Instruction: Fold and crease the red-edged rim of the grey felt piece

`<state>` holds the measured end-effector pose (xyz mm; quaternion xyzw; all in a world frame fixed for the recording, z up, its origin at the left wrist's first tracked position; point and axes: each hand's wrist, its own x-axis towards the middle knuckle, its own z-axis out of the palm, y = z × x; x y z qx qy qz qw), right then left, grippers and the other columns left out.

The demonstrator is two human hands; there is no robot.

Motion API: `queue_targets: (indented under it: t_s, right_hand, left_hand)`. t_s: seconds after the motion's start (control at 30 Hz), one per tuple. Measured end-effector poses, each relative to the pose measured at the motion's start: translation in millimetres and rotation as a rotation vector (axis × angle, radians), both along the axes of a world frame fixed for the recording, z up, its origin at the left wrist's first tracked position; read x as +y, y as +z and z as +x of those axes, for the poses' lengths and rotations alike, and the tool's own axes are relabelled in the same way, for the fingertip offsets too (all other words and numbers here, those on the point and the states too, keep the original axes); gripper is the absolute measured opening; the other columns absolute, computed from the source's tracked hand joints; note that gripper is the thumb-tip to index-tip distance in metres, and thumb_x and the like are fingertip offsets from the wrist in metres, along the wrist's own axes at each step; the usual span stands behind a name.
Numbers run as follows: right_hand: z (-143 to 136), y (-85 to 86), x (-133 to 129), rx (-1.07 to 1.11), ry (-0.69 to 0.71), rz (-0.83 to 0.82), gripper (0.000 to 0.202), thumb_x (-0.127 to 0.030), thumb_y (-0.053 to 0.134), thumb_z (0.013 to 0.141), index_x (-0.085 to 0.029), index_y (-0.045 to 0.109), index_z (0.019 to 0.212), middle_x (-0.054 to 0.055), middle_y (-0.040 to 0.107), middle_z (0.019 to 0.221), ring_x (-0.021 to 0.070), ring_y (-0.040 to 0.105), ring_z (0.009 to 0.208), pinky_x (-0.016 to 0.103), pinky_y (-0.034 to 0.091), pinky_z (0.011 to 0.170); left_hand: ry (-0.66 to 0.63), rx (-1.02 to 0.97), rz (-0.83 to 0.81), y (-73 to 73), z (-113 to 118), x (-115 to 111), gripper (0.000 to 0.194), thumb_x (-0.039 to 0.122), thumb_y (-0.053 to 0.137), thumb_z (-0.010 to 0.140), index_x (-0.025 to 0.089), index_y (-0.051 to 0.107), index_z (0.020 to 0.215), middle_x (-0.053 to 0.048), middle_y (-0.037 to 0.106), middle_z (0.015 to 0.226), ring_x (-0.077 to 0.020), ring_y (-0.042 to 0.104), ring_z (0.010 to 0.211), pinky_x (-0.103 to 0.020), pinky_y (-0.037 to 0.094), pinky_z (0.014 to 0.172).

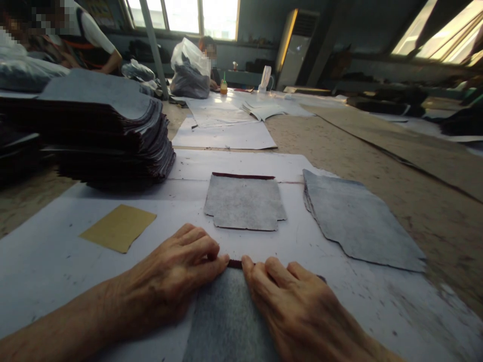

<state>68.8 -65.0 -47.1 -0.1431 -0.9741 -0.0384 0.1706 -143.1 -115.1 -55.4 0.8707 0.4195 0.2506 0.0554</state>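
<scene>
Grey felt piece [226,322]: lay on the white paper sheet [45,261] directly before me, dark red top edge under my fingertips. My left hand [173,281] and right hand [298,306] pressed it flat, fingers together, pinching nothing.

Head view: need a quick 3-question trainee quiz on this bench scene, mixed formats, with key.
1. True or false: both hands, left hand and right hand, press on the same grey felt piece.
2. Multiple choice: the tan card lies (A) on the tall dark stack, (B) on the white paper to the left of the hands, (C) under the right hand.
3. Fill in: the small grey piece beyond the hands has a dark red strip along its ___ edge.

Key: 1 true; 2 B; 3 far. The fingertips meet at a dark red edge of the piece they press.
</scene>
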Motion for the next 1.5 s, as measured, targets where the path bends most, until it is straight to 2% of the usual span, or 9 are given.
queue_targets:
  t_s: [0.23,0.47,0.63,0.73,0.83,1.13,1.3,1.4,1.5]
  right_hand:
    - [-9,6.3,0,0.015,0.041,0.060,0.039,0.001,0.029,0.072,-0.005,0.062,0.091,0.012,0.058,0.083,0.0216,0.048,0.073,0.034,0.045,0.058]
    - [-18,-7.0,8,0.080,0.134,-0.216,0.031,-0.002,0.028,0.084,-0.005,0.059,0.083,0.011,0.052,0.080,0.0208,0.045,0.073,0.034,0.046,0.063]
    - [-16,-10.4,10,0.090,0.130,-0.288,0.028,-0.004,0.030,0.086,-0.008,0.057,0.087,0.009,0.054,0.084,0.0196,0.045,0.074,0.033,0.046,0.065]
    - [-17,-8.9,12,0.028,0.133,-0.301,0.030,-0.007,0.037,0.082,-0.006,0.054,0.106,0.009,0.055,0.090,0.0205,0.045,0.076,0.034,0.046,0.065]
    - [-17,-6.6,13,-0.040,0.123,-0.252,0.048,-0.007,0.044,0.074,-0.007,0.046,0.121,0.008,0.055,0.098,0.0227,0.046,0.083,0.037,0.046,0.068]
    - [-28,0.5,7,-0.174,0.042,-0.173,0.065,-0.006,0.044,0.057,-0.015,0.047,0.122,0.008,0.055,0.096,0.0250,0.049,0.085,0.039,0.047,0.065]
    - [-18,6.8,9,0.046,0.048,-0.175,0.048,-0.006,0.047,0.070,-0.015,0.053,0.116,0.009,0.057,0.086,0.0243,0.050,0.077,0.037,0.045,0.058]
    - [7,9.8,12,0.362,0.013,-0.099,0.031,-0.003,0.047,0.076,-0.009,0.061,0.103,0.009,0.060,0.085,0.0249,0.050,0.082,0.039,0.045,0.065]
    - [41,10.3,9,0.445,-0.089,-0.075,0.028,0.001,0.051,0.073,-0.009,0.064,0.096,0.008,0.061,0.082,0.0228,0.050,0.078,0.037,0.044,0.063]
  left_hand:
    - [0.031,-0.029,-0.031,-0.8,-1,0,0.037,-0.001,0.036,0.078,0.017,0.055,0.104,-0.004,0.052,0.083,-0.0141,0.045,0.075,-0.031,0.038,0.071]
    - [0.018,-0.049,-0.100,1.5,-7,1,0.039,0.000,0.035,0.078,0.020,0.055,0.106,-0.004,0.053,0.085,-0.0146,0.047,0.080,-0.034,0.036,0.077]
    - [0.146,-0.102,-0.059,11.0,-20,-10,0.040,0.002,0.035,0.078,0.026,0.057,0.101,-0.001,0.054,0.086,-0.0143,0.049,0.079,-0.033,0.036,0.074]
    - [0.116,-0.044,-0.162,18.3,-19,-17,0.035,0.005,0.037,0.075,0.025,0.060,0.093,-0.001,0.054,0.079,-0.0142,0.048,0.072,-0.034,0.034,0.070]
    - [0.098,-0.014,-0.226,20.1,-16,-18,0.029,0.008,0.040,0.074,0.021,0.061,0.088,0.000,0.052,0.073,-0.0137,0.047,0.068,-0.034,0.032,0.069]
    - [0.050,-0.056,-0.166,14.0,-13,-14,0.028,0.006,0.038,0.070,0.017,0.060,0.083,-0.001,0.049,0.070,-0.0137,0.042,0.065,-0.034,0.030,0.068]
    - [0.145,-0.127,-0.246,16.2,-14,-14,0.022,0.010,0.041,0.076,0.019,0.061,0.076,-0.001,0.051,0.074,-0.0128,0.047,0.071,-0.029,0.034,0.069]
    - [0.235,-0.241,-0.339,13.9,-16,-15,0.019,0.018,0.044,0.080,0.022,0.063,0.076,0.000,0.053,0.080,-0.0118,0.050,0.073,-0.023,0.039,0.068]
    - [0.384,-0.317,-0.357,4.5,-19,-16,0.016,0.029,0.049,0.080,0.020,0.059,0.072,0.000,0.055,0.090,-0.0119,0.054,0.078,-0.020,0.042,0.069]
